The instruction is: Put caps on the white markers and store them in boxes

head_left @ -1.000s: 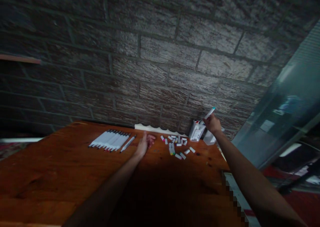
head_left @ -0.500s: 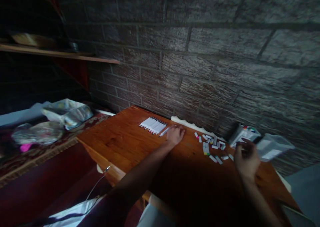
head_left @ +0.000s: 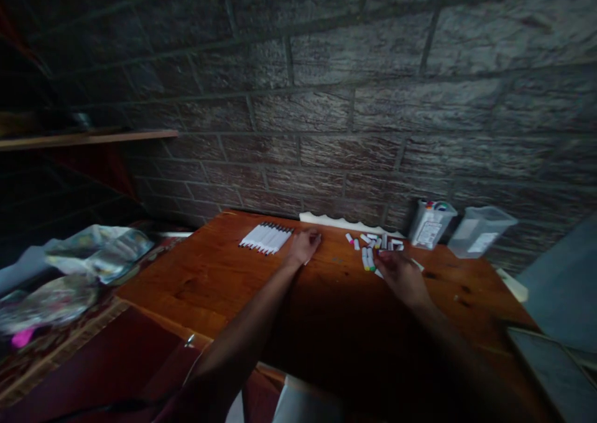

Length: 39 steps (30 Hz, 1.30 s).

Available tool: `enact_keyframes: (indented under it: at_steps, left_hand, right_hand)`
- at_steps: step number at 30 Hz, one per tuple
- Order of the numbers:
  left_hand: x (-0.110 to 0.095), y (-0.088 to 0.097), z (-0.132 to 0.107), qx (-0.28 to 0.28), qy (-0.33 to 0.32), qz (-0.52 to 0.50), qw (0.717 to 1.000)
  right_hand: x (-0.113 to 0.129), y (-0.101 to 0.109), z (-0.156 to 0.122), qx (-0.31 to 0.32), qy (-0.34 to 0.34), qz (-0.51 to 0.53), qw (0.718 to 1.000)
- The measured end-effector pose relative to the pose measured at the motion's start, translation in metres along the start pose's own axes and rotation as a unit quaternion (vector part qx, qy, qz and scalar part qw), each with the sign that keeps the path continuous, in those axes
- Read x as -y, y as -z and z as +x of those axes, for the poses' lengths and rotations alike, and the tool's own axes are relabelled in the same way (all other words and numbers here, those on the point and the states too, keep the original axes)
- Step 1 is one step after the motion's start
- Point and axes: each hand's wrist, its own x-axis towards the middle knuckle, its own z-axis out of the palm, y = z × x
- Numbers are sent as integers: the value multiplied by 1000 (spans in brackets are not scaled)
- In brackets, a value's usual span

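My left hand [head_left: 303, 247] lies palm down on the wooden table [head_left: 224, 286], fingers loosely bent, just right of a neat row of several white markers [head_left: 265, 237]. My right hand [head_left: 400, 274] hovers low at the near edge of a scatter of several small marker caps [head_left: 373, 249]. Its fingers are curled, and the white end of a marker [head_left: 417, 264] pokes out on its right side. Behind the caps stand a clear container with coloured markers in it [head_left: 429, 224] and a second clear container [head_left: 480, 230] beside it.
A brick wall [head_left: 354, 99] closes off the table's far edge, with a white scalloped strip [head_left: 340, 222] along its foot. Crumpled plastic bags [head_left: 97, 249] lie on a patterned surface to the left, under a wooden shelf [head_left: 93, 138]. A flat framed panel [head_left: 550, 367] sits near right.
My right hand came down from the containers, where it held a marker up, to the cap pile. My left hand turned palm down beside the marker row. The view swung left.
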Motion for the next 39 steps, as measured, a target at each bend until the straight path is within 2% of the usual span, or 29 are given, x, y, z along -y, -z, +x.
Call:
enact_keyframes:
  at_steps: [2, 4, 6, 8, 11, 16, 24, 31, 35, 39]
  left_hand:
    - [-5, -4, 1, 17, -4, -23, 1000]
    - [-13, -6, -1, 36, 13, -99, 994]
    - [-22, -5, -5, 59, 40, -231, 970]
    - [-29, -2, -8, 73, 54, -349, 933]
    - [-35, 1, -10, 75, 54, -421, 902]
    - [-34, -1, -9, 71, 51, -450, 889]
    - [-32, -1, -8, 88, 46, -463, 881]
    - [-31, -9, -9, 110, 53, -472, 873]
    - [-33, -15, -14, 118, 63, -463, 876]
    - [-35, -18, -18, 140, 58, -471, 869]
  right_hand:
    - [-3, -2, 1, 38, -5, -26, 999]
    - [-3, 0, 1, 73, -18, -51, 996]
    - [0, 4, 1, 100, -28, -67, 992]
    - [4, 8, 0, 123, -31, -73, 989]
    - [8, 12, 1, 147, -45, -77, 985]
    - [4, 14, 0, 157, -56, -57, 984]
    - [2, 5, -1, 115, -22, -55, 992]
    - [-16, 12, 6, 17, -34, -15, 999]
    - [-33, 10, 14, -25, -5, -67, 997]
    - [-40, 0, 21, 6, 41, -134, 990]
